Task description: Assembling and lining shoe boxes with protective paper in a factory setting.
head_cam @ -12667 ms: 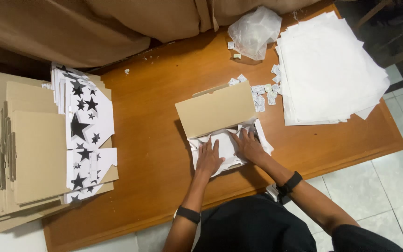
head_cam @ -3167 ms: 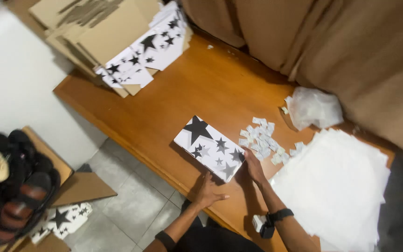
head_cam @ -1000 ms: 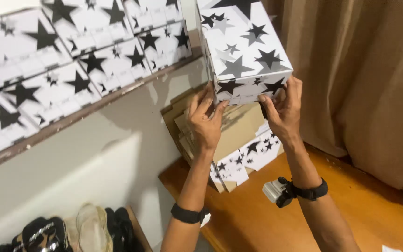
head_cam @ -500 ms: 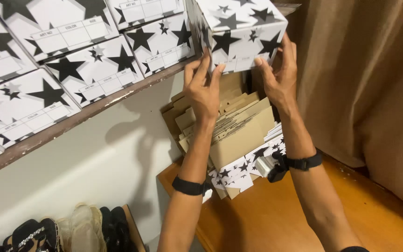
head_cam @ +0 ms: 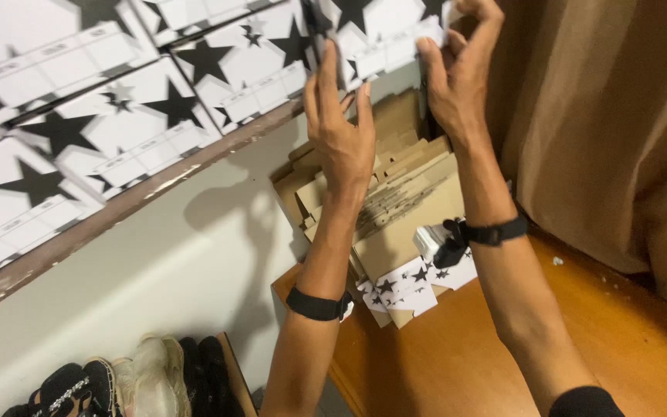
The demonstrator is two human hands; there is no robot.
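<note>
Two hands raised to shelf height, both on one white box with black stars [head_cam: 384, 35] at the top edge of view. Left hand [head_cam: 341, 135]: fingers spread and extended, palm flat against the box's near face. Right hand [head_cam: 457, 77]: fingers curled around the box's right end, thumb on its front. Box sits at the right end of a wooden shelf [head_cam: 117, 212], touching a row of like star-printed boxes [head_cam: 117, 116]. Below the hands, a stack of flat cardboard blanks [head_cam: 395, 208] leans at the left corner of the orange-brown counter [head_cam: 465, 355]. Brown curtain [head_cam: 611, 131] at right. Shoes [head_cam: 140, 382] on the floor, lower left.
</note>
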